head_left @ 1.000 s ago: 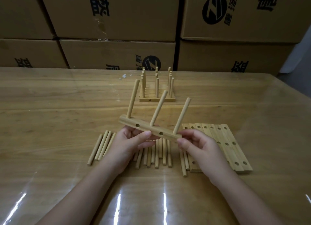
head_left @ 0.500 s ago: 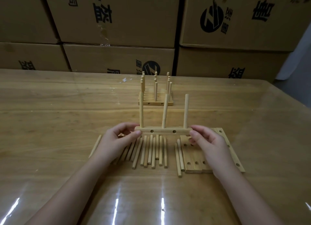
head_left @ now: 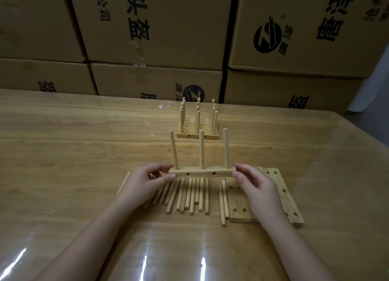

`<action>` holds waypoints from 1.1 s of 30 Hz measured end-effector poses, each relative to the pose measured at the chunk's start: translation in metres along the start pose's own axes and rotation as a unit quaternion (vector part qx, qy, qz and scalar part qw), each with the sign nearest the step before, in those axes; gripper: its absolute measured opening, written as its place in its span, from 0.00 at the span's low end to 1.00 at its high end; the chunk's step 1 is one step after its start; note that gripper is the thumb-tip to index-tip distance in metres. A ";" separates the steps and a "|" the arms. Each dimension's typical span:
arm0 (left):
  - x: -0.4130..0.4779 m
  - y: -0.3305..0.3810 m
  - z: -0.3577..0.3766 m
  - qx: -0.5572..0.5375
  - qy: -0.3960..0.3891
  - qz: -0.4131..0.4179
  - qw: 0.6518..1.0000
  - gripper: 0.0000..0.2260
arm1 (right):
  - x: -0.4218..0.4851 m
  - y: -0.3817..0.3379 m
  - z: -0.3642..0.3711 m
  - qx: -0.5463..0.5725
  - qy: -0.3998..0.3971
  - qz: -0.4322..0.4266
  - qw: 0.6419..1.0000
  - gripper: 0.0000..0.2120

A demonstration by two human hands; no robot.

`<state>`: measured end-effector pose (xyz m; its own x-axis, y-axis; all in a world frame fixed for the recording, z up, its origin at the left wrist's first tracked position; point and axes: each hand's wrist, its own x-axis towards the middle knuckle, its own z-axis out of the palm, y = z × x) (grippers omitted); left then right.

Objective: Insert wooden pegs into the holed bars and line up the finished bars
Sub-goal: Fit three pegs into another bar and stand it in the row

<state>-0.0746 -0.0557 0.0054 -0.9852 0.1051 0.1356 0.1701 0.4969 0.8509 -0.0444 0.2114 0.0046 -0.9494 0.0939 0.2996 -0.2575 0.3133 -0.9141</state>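
Note:
A wooden bar [head_left: 201,172] with three upright pegs is held level above the loose pegs. My left hand [head_left: 145,183] pinches its left end and my right hand [head_left: 255,185] pinches its right end. Beneath it, several loose pegs [head_left: 191,193] lie side by side on the table. Several empty holed bars [head_left: 282,193] lie flat at the right, partly hidden under my right hand. Farther back stands a row of finished bars [head_left: 197,131] with pegs upright.
The wooden table [head_left: 63,154] has a glossy clear cover. Stacked cardboard boxes [head_left: 155,28] form a wall right behind its far edge. The table's right edge [head_left: 366,137] runs diagonally at the right.
The bar was tilted a second ago and has been turned level with its pegs upright. Both hands keep hold of its ends, and the view has tipped upward a little.

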 end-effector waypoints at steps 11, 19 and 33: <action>0.009 0.008 -0.006 0.025 -0.033 -0.015 0.999 0.12 | 0.001 0.001 0.001 -0.027 0.003 0.003 1.000 0.11; 0.034 0.012 -0.018 0.065 -0.049 -0.006 0.997 0.12 | 0.001 0.005 0.004 -0.002 0.027 0.013 1.000 0.09; 0.117 -0.012 0.018 0.084 0.008 -0.066 0.994 0.16 | 0.000 0.010 0.013 -0.203 -0.014 -0.020 0.979 0.08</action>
<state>-0.1915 -0.0341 0.0015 -0.9992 0.0171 0.0373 0.0395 0.6428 0.7651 -0.0497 0.2025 -0.0079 -0.9461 0.0508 0.3199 -0.2063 0.6668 -0.7161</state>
